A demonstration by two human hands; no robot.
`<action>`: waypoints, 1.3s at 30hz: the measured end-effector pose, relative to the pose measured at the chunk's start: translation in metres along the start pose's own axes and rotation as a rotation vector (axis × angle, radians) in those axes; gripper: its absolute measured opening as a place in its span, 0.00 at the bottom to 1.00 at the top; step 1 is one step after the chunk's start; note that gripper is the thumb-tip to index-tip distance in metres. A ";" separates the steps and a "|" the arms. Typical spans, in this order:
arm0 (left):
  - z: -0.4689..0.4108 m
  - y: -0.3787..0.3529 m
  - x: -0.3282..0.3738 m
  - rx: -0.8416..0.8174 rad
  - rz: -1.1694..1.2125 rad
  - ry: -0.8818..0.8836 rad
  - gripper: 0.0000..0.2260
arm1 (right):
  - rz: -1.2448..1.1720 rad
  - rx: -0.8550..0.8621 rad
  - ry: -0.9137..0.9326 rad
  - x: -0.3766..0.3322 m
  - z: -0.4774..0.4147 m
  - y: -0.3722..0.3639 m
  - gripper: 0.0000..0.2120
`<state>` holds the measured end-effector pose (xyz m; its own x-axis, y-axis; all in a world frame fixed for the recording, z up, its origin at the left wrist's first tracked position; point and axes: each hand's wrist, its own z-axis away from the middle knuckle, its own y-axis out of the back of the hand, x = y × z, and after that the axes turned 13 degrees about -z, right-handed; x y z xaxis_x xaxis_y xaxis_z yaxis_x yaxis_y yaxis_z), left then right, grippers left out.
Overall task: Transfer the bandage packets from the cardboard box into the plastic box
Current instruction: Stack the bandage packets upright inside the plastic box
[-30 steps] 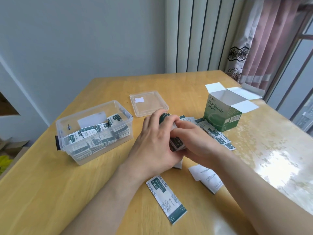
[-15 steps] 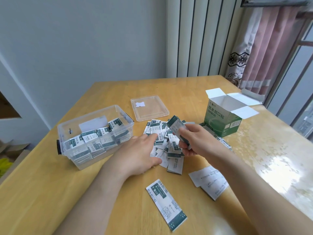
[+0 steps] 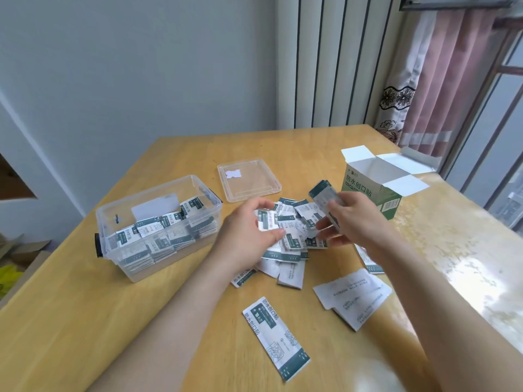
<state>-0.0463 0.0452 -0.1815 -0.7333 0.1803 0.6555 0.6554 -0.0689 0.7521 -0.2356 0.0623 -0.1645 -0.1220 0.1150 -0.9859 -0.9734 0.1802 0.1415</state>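
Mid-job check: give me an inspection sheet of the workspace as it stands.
Surface: wooden table, glare on its right side.
Job's things: plastic box open, partly filled; cardboard box upright, flaps open; loose packets piled between them.
Clutter: clear lid, large sachet, folded leaflet.
Grips: left hand curled over the pile, hold unclear; right hand holds a packet stack.
Cables: nothing seen.
Surroundings: grey wall, pink curtain, window at right.

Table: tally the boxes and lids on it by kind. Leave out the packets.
Plastic box: 1
Cardboard box: 1
Lid: 1
Total: 3
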 end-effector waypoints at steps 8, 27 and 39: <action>-0.014 -0.023 0.026 0.013 -0.570 0.013 0.30 | -0.049 -0.121 -0.117 0.006 0.003 -0.015 0.10; 0.007 0.009 -0.007 0.066 0.369 0.105 0.26 | -0.335 -0.161 -0.130 0.006 0.012 -0.026 0.08; 0.014 -0.030 0.012 0.344 0.459 0.049 0.07 | -0.507 -0.274 -0.070 0.010 0.038 -0.068 0.12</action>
<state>-0.0724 0.0629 -0.1974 -0.3622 0.1611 0.9181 0.9236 0.1949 0.3302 -0.1635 0.0888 -0.1807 0.3766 0.1465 -0.9147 -0.9227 -0.0287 -0.3845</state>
